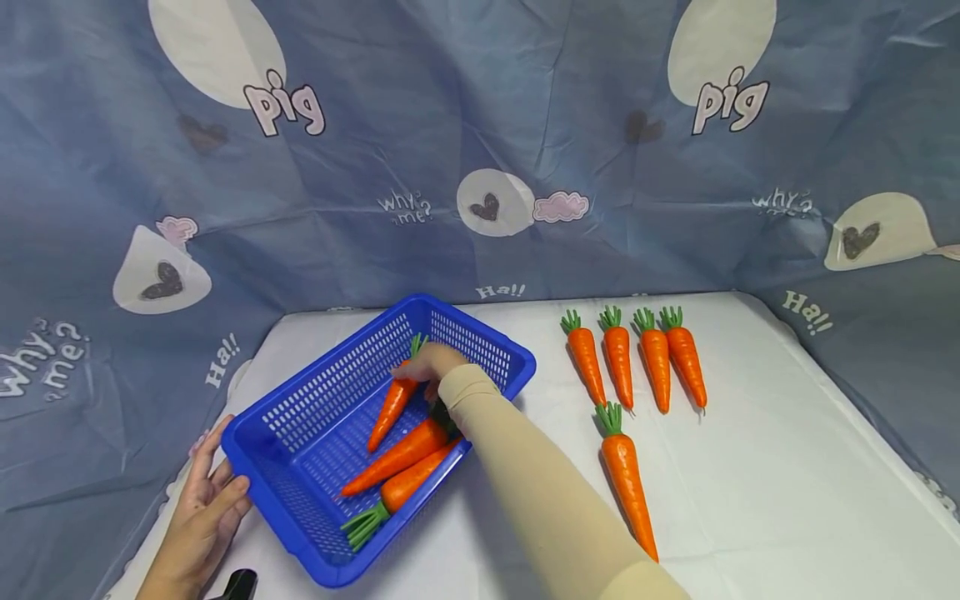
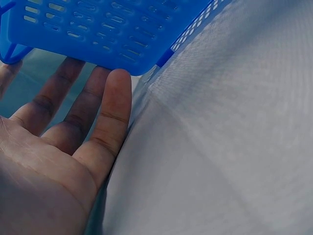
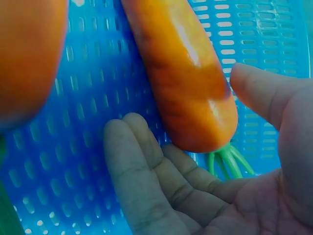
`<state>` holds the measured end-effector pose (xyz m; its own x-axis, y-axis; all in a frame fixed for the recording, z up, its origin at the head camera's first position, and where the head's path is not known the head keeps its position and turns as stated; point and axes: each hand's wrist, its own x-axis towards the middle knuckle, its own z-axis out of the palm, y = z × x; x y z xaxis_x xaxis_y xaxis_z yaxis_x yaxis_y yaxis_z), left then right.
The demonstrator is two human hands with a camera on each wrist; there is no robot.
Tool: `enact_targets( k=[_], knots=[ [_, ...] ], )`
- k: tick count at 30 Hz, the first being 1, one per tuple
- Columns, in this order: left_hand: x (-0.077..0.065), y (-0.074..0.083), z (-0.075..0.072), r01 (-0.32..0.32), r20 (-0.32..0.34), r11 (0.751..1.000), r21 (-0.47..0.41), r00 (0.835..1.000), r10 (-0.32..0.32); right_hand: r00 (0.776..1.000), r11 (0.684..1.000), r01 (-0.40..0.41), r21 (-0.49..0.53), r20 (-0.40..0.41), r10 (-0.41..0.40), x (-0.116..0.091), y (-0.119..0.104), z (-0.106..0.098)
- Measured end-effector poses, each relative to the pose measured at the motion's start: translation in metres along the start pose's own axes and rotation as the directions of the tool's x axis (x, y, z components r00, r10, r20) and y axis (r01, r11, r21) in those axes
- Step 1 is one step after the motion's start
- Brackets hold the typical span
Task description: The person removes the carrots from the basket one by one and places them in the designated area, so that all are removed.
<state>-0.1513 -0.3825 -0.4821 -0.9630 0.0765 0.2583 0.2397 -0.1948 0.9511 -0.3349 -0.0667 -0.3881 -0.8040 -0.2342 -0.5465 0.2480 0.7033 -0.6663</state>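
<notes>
A blue plastic basket [image 1: 330, 575] with slotted walls stands on the white-covered table. Inside it lie an orange carrot with a green top [image 1: 390, 412], a second carrot [image 1: 405, 458] and a third one [image 1: 408, 483] along the near wall. My right hand [image 1: 435, 367] is down in the basket; thumb and fingers stand on either side of the first carrot [image 3: 190, 78], the index finger apart from it. At the basket's left corner, my left hand [image 1: 202, 517] touches the outside, thumb at the rim and fingers [image 2: 115, 103] nearly straight against the wall's lower edge.
Several carrots [image 1: 654, 367] lie side by side at the back, right of the basket. Closer to me lies a single carrot [image 1: 628, 492], right of my right sleeve [image 1: 540, 483]. A patterned blue-grey cloth [image 1: 480, 125] hangs behind the table. A small black object [image 1: 240, 583] shows near my left wrist.
</notes>
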Motion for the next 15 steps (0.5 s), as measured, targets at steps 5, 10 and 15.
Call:
enact_targets(
  k=[5, 10, 15],
  knots=[
    [0.0007, -0.0013, 0.0005, -0.001, 0.005, 1.000, -0.001, 1.000, 0.001, 1.000, 1.000, -0.006, 0.022, -0.009, 0.006, -0.0010, 0.0011, 0.0017],
    [0.0005, -0.0006, -0.0020, -0.004, 0.012, 1.000, 0.007, 1.000, 0.004, 1.000, 0.996, 0.014, 0.087, 0.016, -0.015, 0.0009, 0.0008, 0.0039],
    [0.0009, -0.0014, -0.0023, 0.021, -0.003, 0.999, 0.026, 1.000, -0.020, 0.999, 0.993, 0.020, 0.113, 0.035, -0.024, 0.0038, 0.0010, 0.0047]
  ],
)
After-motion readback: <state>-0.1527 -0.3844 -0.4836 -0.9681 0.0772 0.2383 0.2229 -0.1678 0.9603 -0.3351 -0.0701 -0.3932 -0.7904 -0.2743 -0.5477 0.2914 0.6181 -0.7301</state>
